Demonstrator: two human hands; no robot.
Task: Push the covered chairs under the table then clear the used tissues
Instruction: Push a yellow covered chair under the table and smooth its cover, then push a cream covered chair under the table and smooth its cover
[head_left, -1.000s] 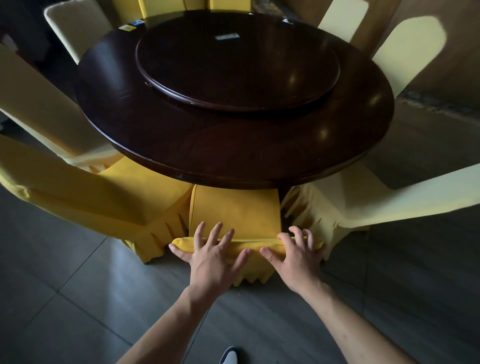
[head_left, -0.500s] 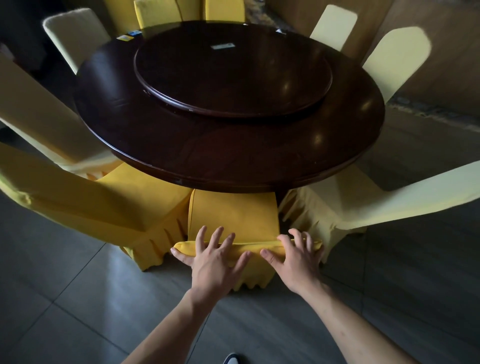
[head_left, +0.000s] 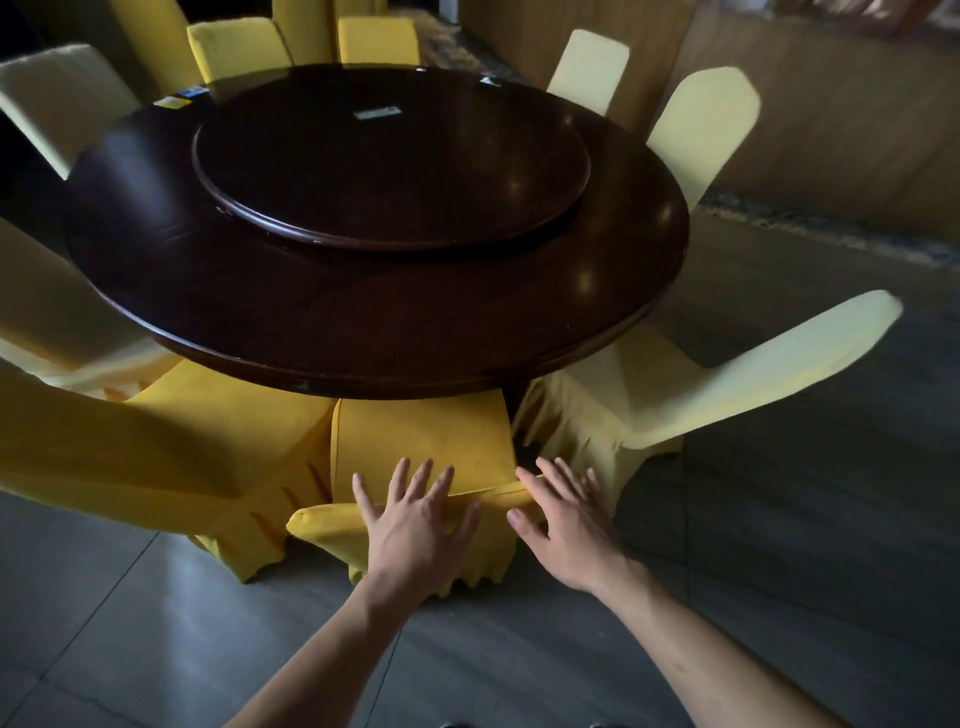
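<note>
- Left hand (head_left: 415, 525): we log it flat, fingers straight and spread, palm pressed on the top rail of the near chair's backrest, gripping nothing.
- Right hand (head_left: 569, 525): fingers straight and apart, held over the right end of the same rail; we cannot tell whether it touches the cover.
- Near chair (head_left: 421, 441): deep yellow cover, seat partly under the near edge of the table, backrest directly beneath both hands.
- Table (head_left: 249, 312): round, dark wood, with 1 raised turntable (head_left: 389, 156) at its centre.
- Neighbouring chairs: 1 deep yellow chair (head_left: 171, 441) just beside the near chair on the left, 1 pale yellow chair (head_left: 675, 384) on the right, each with its seat at the table edge.
- Small packets (head_left: 378, 113): 1 on the turntable, others at the far edge of the table; we cannot tell what they are.
</note>
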